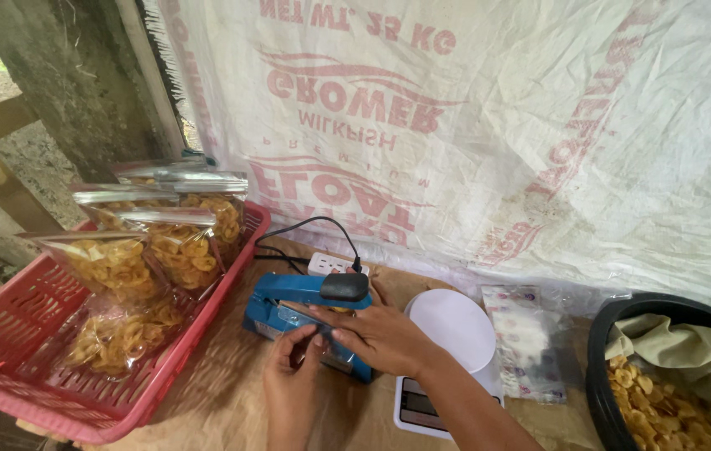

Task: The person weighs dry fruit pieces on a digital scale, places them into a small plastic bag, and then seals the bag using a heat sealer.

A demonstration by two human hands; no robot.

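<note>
Blue impulse sealer on the bench is mid-seal by the look of it: right hand lies flat over its arm, fingers spread, while left hand pinches a clear bag edge at the jaw. Next probably needs steady pressure. Filled chip bags wait in the red basket.

Blue sealer, red crate, white scale, black tub.
</note>
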